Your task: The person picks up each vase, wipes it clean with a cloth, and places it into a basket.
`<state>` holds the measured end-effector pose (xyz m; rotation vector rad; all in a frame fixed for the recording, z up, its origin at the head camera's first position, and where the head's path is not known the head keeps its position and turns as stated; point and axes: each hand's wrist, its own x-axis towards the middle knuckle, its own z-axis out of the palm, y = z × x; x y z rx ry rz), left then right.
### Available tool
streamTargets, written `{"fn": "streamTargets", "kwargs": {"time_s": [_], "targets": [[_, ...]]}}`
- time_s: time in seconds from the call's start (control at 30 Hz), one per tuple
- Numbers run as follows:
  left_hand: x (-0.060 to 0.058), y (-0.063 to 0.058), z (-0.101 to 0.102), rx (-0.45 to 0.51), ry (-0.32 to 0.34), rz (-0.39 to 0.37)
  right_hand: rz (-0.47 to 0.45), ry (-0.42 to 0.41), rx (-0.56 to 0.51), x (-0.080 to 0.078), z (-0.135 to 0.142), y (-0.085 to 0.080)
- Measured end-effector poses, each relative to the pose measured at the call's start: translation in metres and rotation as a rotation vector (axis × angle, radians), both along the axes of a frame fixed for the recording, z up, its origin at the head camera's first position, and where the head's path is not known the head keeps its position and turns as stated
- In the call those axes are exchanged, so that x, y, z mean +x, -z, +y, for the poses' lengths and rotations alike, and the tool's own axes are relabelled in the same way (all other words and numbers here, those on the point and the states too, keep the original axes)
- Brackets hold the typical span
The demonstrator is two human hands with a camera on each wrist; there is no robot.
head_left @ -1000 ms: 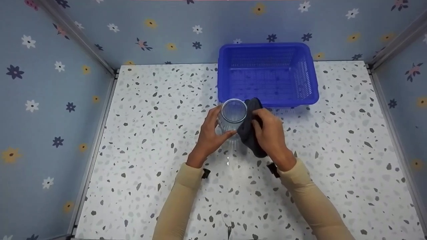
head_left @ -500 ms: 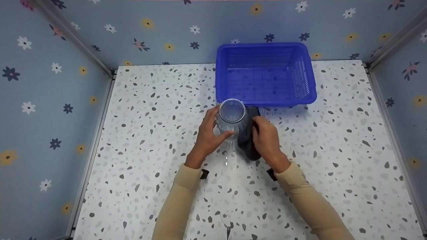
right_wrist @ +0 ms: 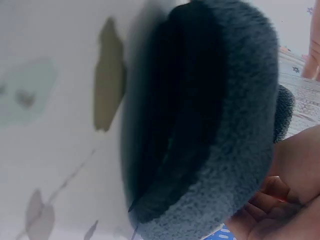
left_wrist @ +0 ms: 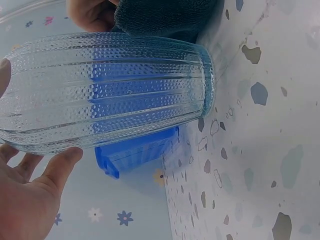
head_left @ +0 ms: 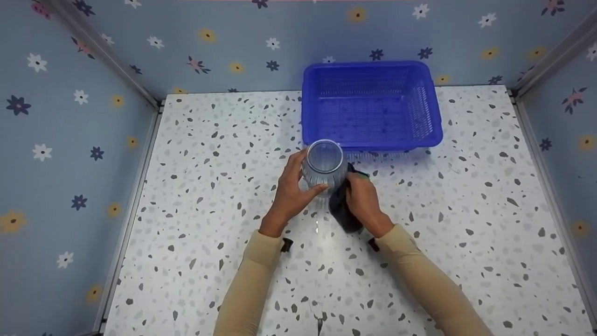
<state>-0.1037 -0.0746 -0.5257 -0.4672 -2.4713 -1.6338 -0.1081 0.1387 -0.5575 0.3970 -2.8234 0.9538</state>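
A clear ribbed glass vase (head_left: 325, 175) with a dimpled surface stands upright on the speckled table. Around its left side curl the fingers and thumb of my left hand (head_left: 294, 191), gripping it near the top. My right hand (head_left: 364, 198) holds a folded dark grey cloth (head_left: 344, 212) against the vase's right side. In the left wrist view the cloth (left_wrist: 165, 15) lies along the glass near its base. Fuzzy folds of the cloth (right_wrist: 240, 115) fill much of the right wrist view, with the fingers bunched on it.
Just behind the vase sits a blue plastic basket (head_left: 373, 145) with perforated walls. Flower-patterned panels (head_left: 233, 42) enclose the back and both sides of the white speckled table (head_left: 224, 154).
My right hand has slid the cloth down and nearer to me along the vase's right side. The left hand keeps its grip, and the vase stays in place.
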Motion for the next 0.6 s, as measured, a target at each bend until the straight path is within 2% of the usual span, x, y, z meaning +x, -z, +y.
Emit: {"fn": "streamTargets", "kwargs": {"time_s": [0.17,0.33,0.6], "targets": [[0.001,-0.001,0.001,0.013,0.006,-0.009,-0.048,-0.015,-0.058,-0.001,0.006,-0.011],[0.000,-0.001,0.000,0.020,0.005,-0.004,-0.053,-0.013,-0.104,0.001,0.011,-0.037],[0.000,-0.002,-0.001,0.019,0.013,0.008,-0.011,0.023,-0.198,0.005,0.013,-0.080]]}}
